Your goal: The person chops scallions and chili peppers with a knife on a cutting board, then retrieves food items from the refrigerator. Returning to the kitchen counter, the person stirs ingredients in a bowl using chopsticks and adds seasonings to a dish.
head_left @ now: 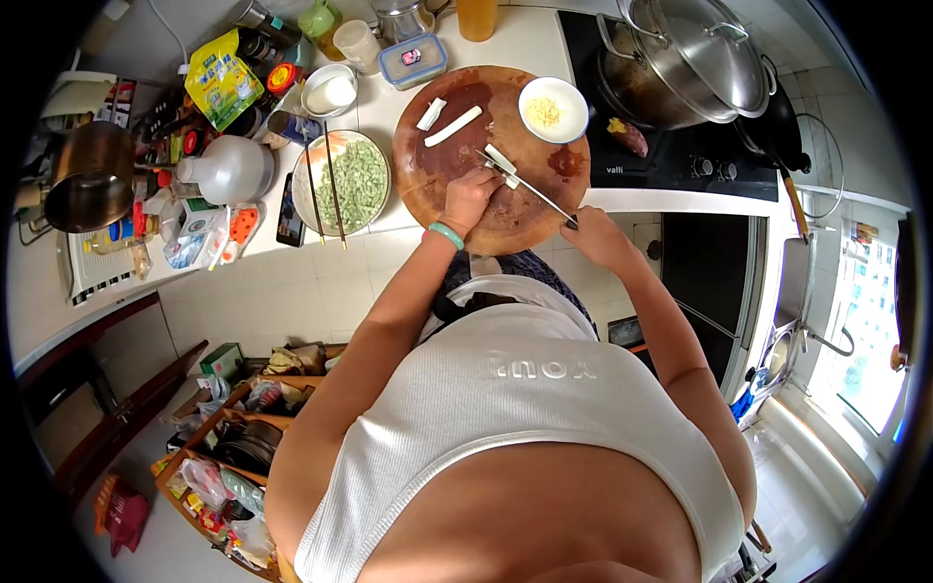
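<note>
My right hand (598,238) grips the handle of a knife (541,199). The blade slants up and left across the round wooden cutting board (428,204), reaching my left fingertips. My left hand (471,199), with a green bangle at its wrist, is closed with its fingertips on a white vegetable stalk (501,158) beside the blade. Whether the edge has cut through is too small to tell. Two more white pieces lie on the board's upper left: a long stick (454,126) and a shorter piece (431,114). A white bowl (554,109) of chopped yellowish bits sits at its upper right.
Left of the board, chopsticks (335,185) rest across a bowl (385,199) of chopped green vegetable, beside a phone (291,212). A lidded plastic box (413,63) stands behind. On the right, the stove (671,175) bears a large steel pot (671,73) and a purple-skinned root (630,138).
</note>
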